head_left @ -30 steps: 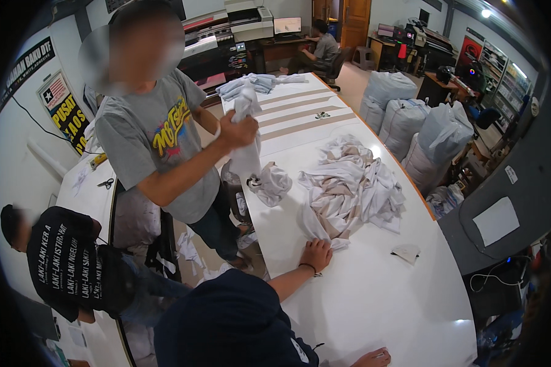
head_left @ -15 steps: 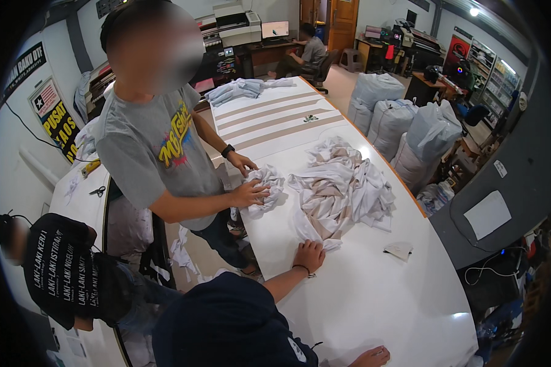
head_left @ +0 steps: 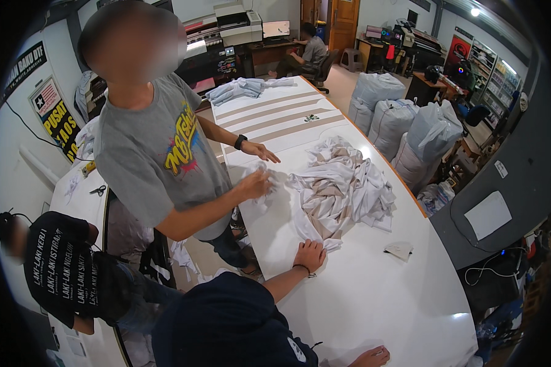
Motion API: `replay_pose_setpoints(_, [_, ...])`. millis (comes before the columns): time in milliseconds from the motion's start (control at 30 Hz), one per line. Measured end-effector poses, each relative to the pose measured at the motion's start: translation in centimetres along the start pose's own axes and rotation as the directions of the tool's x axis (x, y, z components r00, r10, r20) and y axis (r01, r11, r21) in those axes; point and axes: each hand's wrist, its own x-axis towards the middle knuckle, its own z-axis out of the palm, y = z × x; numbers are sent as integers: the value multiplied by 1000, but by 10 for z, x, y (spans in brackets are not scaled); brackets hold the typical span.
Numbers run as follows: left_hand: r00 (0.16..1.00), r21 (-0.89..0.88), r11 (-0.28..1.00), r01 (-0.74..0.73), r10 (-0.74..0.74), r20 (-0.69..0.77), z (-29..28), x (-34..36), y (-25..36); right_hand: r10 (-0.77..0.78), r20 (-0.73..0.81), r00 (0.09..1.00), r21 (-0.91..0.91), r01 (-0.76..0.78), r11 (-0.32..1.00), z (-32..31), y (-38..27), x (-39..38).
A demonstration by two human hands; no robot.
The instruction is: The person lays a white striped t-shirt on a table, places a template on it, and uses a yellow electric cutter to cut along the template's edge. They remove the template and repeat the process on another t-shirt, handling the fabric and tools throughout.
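My left hand [head_left: 310, 255], with a dark band at the wrist, rests on the white table [head_left: 404, 300]. Its fingers lie loosely bent over the near edge of a heap of white and beige cloth [head_left: 343, 189] and grip nothing visible. My right hand [head_left: 371, 356] lies flat on the table by the lower edge, partly cut off, with nothing seen in it. Across from me, a co-worker in a grey T-shirt [head_left: 147, 134] has one hand [head_left: 255, 185] on a small white cloth bundle [head_left: 266, 191]. The co-worker's other hand [head_left: 260, 151], below a black watch, is held above the table.
A small pale cut piece [head_left: 399, 251] lies right of the heap. Striped fabric [head_left: 269, 116] and bluish folded cloth [head_left: 236, 92] cover the far end. Large stuffed bags [head_left: 431, 125] stand along the right edge. Another person [head_left: 61, 263] is at left; scissors [head_left: 98, 191] lie nearby.
The co-worker has straightened up and raised the watch hand off the small bundle. The other hand has gathered the bundle slightly upward. My hands and the heap stay put.
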Motion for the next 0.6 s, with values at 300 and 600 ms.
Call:
replay_pose_setpoints(300, [1000,17,1000,2,-2,20,-1,1,1,50,31,998,32,-51,998,-9,-8,3])
replay_pose_setpoints(600, [1000,1,1000,-2,2,15,2,2,0,105,6,994,136,-105,985,-13,-17,10])
